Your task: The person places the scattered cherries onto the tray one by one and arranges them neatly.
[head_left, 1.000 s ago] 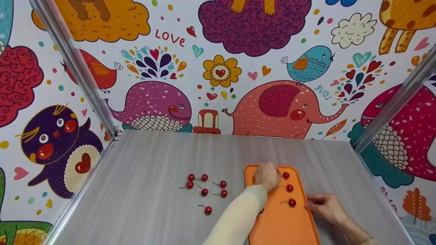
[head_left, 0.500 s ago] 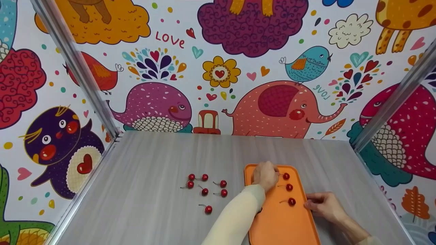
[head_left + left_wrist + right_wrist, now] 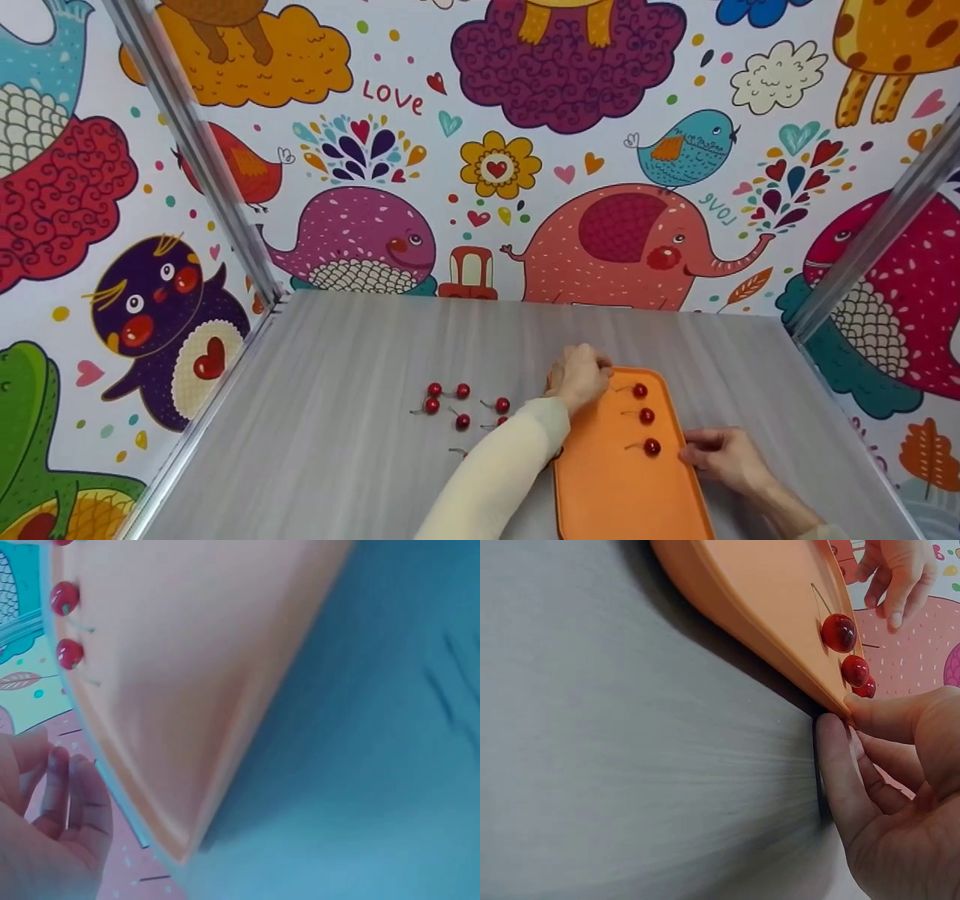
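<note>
Over the far left corner of the orange tray (image 3: 622,495) hovers my left hand (image 3: 579,379), its fingers loosely bent. In the left wrist view that hand (image 3: 60,825) shows no cherry between its fingers. My right hand (image 3: 727,459) pinches the tray's right rim, thumb (image 3: 885,718) on the edge and fingers below. Three cherries with stems lie in a column along the tray's right side: a far one (image 3: 640,390), a middle one (image 3: 646,415) and a near one (image 3: 652,447).
Left of the tray, several loose cherries (image 3: 463,421) lie on the grey table (image 3: 315,435); my left sleeve (image 3: 495,480) partly covers some of them. A cartoon-printed wall (image 3: 480,217) stands behind, and metal posts (image 3: 202,150) mark the corners.
My left hand has drawn left, away from the far cherry in the tray, and lifted slightly. The right hand stays on the rim. The head view has shifted a little.
</note>
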Demonstrator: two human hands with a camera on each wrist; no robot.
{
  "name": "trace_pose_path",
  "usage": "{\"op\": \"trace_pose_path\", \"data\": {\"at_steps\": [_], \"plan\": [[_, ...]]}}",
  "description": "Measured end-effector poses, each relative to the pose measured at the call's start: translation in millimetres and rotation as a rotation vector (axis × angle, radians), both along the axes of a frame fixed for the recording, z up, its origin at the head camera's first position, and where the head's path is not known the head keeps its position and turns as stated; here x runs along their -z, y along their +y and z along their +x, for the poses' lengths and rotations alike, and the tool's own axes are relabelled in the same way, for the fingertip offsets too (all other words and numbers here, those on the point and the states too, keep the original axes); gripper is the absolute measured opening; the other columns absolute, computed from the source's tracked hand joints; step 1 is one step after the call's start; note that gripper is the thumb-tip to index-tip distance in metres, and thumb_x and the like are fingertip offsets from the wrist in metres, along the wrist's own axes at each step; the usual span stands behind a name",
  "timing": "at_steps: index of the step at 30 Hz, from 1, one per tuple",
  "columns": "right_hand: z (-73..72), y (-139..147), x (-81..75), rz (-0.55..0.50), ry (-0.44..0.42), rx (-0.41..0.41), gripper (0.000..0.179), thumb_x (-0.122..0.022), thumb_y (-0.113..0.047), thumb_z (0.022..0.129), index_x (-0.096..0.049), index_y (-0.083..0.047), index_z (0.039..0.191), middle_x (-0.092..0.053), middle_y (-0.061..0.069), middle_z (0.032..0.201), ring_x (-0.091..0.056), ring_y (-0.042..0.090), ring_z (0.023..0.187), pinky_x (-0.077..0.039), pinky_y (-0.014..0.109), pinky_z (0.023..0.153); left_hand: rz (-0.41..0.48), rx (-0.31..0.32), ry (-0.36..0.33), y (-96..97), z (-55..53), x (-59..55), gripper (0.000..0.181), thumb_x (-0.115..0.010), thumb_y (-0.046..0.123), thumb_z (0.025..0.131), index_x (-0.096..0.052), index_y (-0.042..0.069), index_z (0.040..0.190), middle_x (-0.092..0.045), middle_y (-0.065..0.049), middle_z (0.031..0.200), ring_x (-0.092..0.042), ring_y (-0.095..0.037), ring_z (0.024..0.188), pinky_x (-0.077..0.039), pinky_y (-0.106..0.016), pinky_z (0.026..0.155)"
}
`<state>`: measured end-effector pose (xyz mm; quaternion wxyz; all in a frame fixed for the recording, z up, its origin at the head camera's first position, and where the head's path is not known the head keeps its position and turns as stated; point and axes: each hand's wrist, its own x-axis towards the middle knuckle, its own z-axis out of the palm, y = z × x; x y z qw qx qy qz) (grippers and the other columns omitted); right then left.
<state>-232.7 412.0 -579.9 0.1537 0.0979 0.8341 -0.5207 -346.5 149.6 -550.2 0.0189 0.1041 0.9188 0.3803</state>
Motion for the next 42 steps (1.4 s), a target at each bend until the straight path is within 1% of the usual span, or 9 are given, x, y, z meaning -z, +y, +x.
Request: {"op": "trace_pose_path", "data": {"at_steps": [6,8,11,15,18,24,27,36,42], "plan": [[-2.6,0,1.2,0.026,-0.004,0.018,0.041,-0.076,-0.005,0.104,-0.069,0.018,0.137,-0.087,0.012,0.105,-0.081,0.011,0.092,-0.070,0.037,0.081,0.026,0.024,0.012,-24.7,4.0,-13.9,0.024,-0.081,0.023,0.105,-0.087,0.022,0.128,-0.087,0.005,0.111,-0.076,-0.007,0.097,-0.065,-0.030,0.094],[-3.2,1,0.9,0.038,-0.008,0.022,0.041,-0.077,-0.005,0.103,-0.070,0.017,0.137,-0.087,0.012,0.105,-0.081,0.012,0.092,-0.070,0.039,0.081,0.020,0.016,0.024,-34.1,5.4,-18.0,0.026,-0.081,0.021,0.105,-0.086,0.022,0.130,-0.087,0.004,0.111,-0.075,-0.008,0.096,-0.065,-0.030,0.096],[-3.5,2,0.3,0.042,-0.014,0.039,0.041,-0.077,-0.005,0.102,-0.070,0.017,0.136,-0.087,0.010,0.103,-0.082,0.012,0.091,-0.071,0.039,0.080,0.017,0.020,0.045,-51.6,5.5,-22.1,0.027,-0.079,0.018,0.104,-0.086,0.020,0.131,-0.087,0.003,0.111,-0.075,-0.010,0.095,-0.065,-0.030,0.093],[-2.0,2,-0.1,0.039,-0.015,0.065,0.040,-0.076,-0.002,0.103,-0.069,0.017,0.137,-0.086,0.006,0.099,-0.081,0.012,0.089,-0.070,0.039,0.080,0.017,0.055,0.095,-80.7,2.6,-23.1,0.026,-0.078,0.018,0.103,-0.086,0.018,0.128,-0.087,0.002,0.110,-0.076,-0.011,0.092,-0.064,-0.027,0.085],[-0.4,3,0.2,0.044,-0.026,0.079,0.040,-0.075,-0.001,0.104,-0.068,0.018,0.138,-0.084,0.004,0.097,-0.081,0.013,0.089,-0.070,0.039,0.080,0.035,0.075,0.122,-104.5,1.4,-22.8,0.025,-0.078,0.017,0.104,-0.086,0.014,0.127,-0.087,-0.001,0.110,-0.079,-0.013,0.093,-0.065,-0.029,0.086],[1.9,5,-0.5,0.049,-0.070,0.096,0.039,-0.075,-0.001,0.104,-0.068,0.017,0.138,-0.086,0.011,0.103,-0.083,0.016,0.092,-0.070,0.041,0.082,0.117,0.068,0.064,-147.9,1.5,-28.2,0.026,-0.076,0.018,0.107,-0.083,0.011,0.131,-0.085,-0.006,0.116,-0.079,-0.017,0.101,-0.067,-0.036,0.091],[1.2,4,-1.2,0.051,-0.077,0.089,0.040,-0.075,-0.002,0.104,-0.069,0.016,0.138,-0.087,0.013,0.104,-0.083,0.016,0.093,-0.070,0.042,0.083,0.116,0.071,0.072,-166.9,2.5,-31.4,0.026,-0.076,0.018,0.106,-0.083,0.010,0.130,-0.085,-0.007,0.116,-0.079,-0.019,0.102,-0.067,-0.038,0.090],[-1.8,-1,-0.1,0.056,-0.043,0.046,0.042,-0.076,-0.005,0.104,-0.068,0.017,0.139,-0.084,0.003,0.097,-0.081,0.013,0.089,-0.070,0.039,0.081,0.108,0.090,0.156,-223.5,13.1,-31.8,0.023,-0.077,0.011,0.103,-0.085,0.005,0.124,-0.086,-0.013,0.112,-0.080,-0.025,0.098,-0.067,-0.043,0.091],[-3.8,-7,-0.9,0.062,-0.047,0.053,0.042,-0.076,-0.005,0.104,-0.068,0.016,0.139,-0.086,0.009,0.102,-0.082,0.015,0.091,-0.070,0.040,0.082,0.071,0.050,0.145,-264.5,23.9,-25.1,0.019,-0.078,0.009,0.102,-0.085,0.003,0.118,-0.086,-0.013,0.109,-0.080,-0.026,0.096,-0.067,-0.046,0.091]]}}
